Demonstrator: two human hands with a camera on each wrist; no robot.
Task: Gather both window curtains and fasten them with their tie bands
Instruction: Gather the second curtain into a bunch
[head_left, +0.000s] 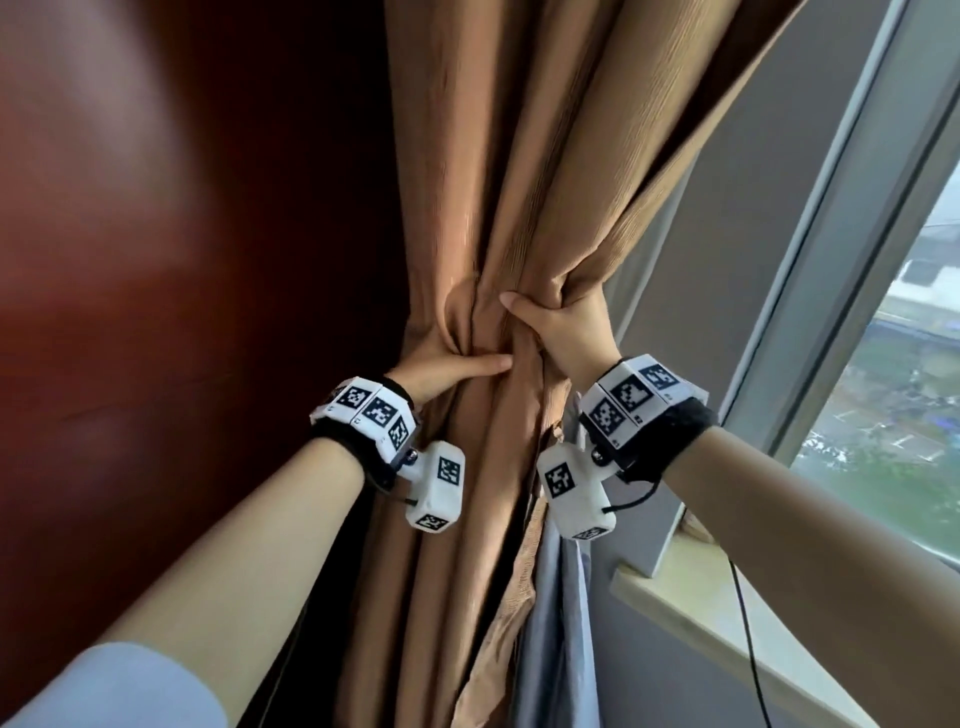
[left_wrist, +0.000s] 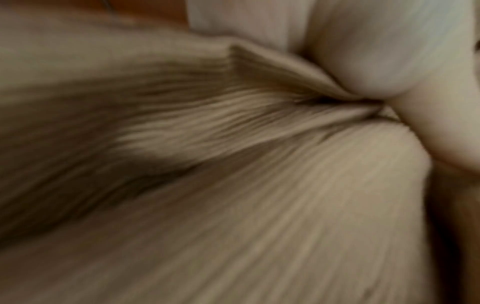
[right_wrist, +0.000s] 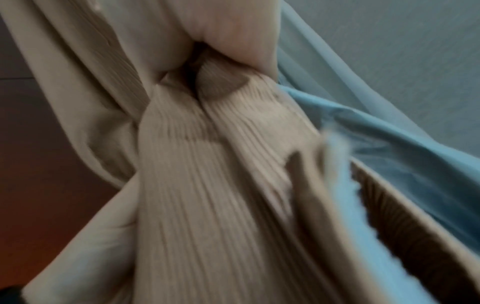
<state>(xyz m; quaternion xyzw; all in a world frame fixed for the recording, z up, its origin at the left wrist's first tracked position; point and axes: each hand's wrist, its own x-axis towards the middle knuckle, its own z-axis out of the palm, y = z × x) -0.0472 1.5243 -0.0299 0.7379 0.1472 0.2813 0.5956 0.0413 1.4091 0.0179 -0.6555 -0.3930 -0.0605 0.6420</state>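
Observation:
A brown ribbed curtain (head_left: 483, 208) hangs in the head view's middle, bunched into a waist at hand height. My left hand (head_left: 452, 370) grips the bunch from the left, thumb lying across the front, fingers hidden behind the folds. My right hand (head_left: 553, 319) grips it from the right, fingers dug into the cloth. The left wrist view is blurred: curtain folds (left_wrist: 233, 164) pinched against a finger (left_wrist: 441, 127). In the right wrist view the curtain (right_wrist: 207, 195) runs between fingers (right_wrist: 233, 30) and thumb. I cannot pick out a tie band.
A pale blue sheer curtain (head_left: 550, 623) hangs behind the brown one, also seen as sheer cloth (right_wrist: 402, 154). A dark red-brown wall panel (head_left: 182, 234) stands at the left. At the right are the window frame (head_left: 831, 270), glass (head_left: 898, 426) and sill (head_left: 727, 629), with a black cable (head_left: 748, 649).

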